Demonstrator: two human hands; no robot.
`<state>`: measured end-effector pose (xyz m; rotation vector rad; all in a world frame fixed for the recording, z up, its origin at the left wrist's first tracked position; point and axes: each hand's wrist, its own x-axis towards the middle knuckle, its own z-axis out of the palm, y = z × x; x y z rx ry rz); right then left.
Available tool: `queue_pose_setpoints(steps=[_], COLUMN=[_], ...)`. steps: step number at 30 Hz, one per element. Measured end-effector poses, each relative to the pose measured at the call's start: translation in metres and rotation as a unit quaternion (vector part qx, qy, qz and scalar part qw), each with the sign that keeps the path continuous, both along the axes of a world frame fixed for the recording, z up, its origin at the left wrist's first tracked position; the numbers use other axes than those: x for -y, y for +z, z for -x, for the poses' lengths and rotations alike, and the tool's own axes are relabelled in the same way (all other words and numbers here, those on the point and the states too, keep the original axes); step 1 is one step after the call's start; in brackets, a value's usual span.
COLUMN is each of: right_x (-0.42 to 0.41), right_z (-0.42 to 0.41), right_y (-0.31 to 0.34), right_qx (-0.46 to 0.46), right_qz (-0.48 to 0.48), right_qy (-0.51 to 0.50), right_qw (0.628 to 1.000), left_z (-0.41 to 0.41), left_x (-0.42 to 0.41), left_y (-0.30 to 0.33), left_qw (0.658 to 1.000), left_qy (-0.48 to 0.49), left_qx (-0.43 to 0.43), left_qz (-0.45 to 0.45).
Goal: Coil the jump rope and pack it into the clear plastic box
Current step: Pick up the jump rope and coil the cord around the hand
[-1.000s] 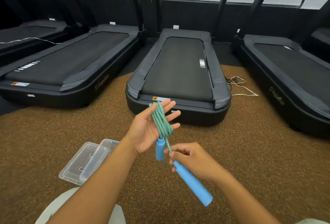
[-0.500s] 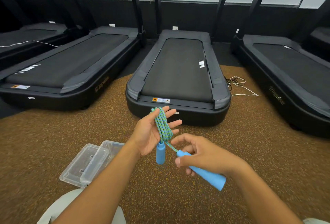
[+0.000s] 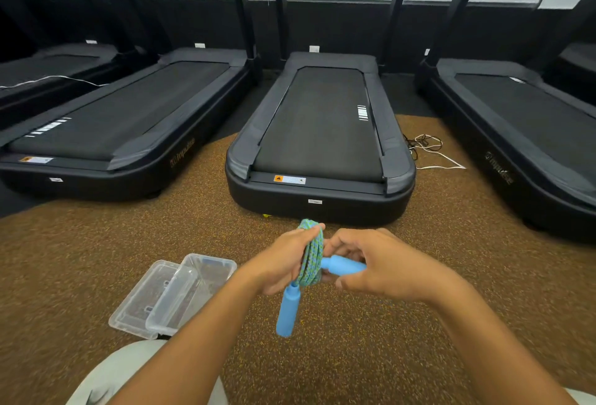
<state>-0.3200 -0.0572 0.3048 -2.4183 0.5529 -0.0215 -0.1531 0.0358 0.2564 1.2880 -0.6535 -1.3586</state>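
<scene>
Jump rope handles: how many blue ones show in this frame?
2. One handle hangs below the left hand under the coiled rope. The other handle lies sideways in the right hand, partly hidden by its fingers.

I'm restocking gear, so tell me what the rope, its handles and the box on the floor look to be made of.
Rope: braided cord, probably nylon or polyester; a woven green-and-blue fleck shows.
Handles, one hanging and one in the right hand: matte light blue, smooth, likely soft plastic or foam; the look cannot settle which.
Box and its lid: clear rigid plastic, glossy; the floor shows through.
</scene>
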Motion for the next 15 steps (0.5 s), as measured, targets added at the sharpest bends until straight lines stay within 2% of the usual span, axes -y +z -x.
queue_pose_setpoints(steps=[3,8,12,15], right_x=[0.002,0.005,0.008,0.012], right_z=[0.0,0.001,0.0,0.0], right_y=[0.001,0.005,0.009,0.005], right_qx=[0.013,0.025,0.025,0.061], right_qz=[0.014,0.099,0.18,0.192], right_qy=[-0.009,-0.034,-0.029,-0.021], right_qw=[1.0,0.994,0.983,0.979], left_z=[-0.004,-0.004,-0.012,-0.017], left_x=[-0.001,-0.004,-0.007,-0.008], left_y=[-0.003,-0.002,0.001,0.0], left_qw=[0.999,0.992,0.982,0.982], left_qy=[-0.053,-0.112,-0.174,-0.171], left_qx=[-0.002,-0.04,-0.066,-0.076], left_qz=[-0.012,-0.031,-0.015,0.014])
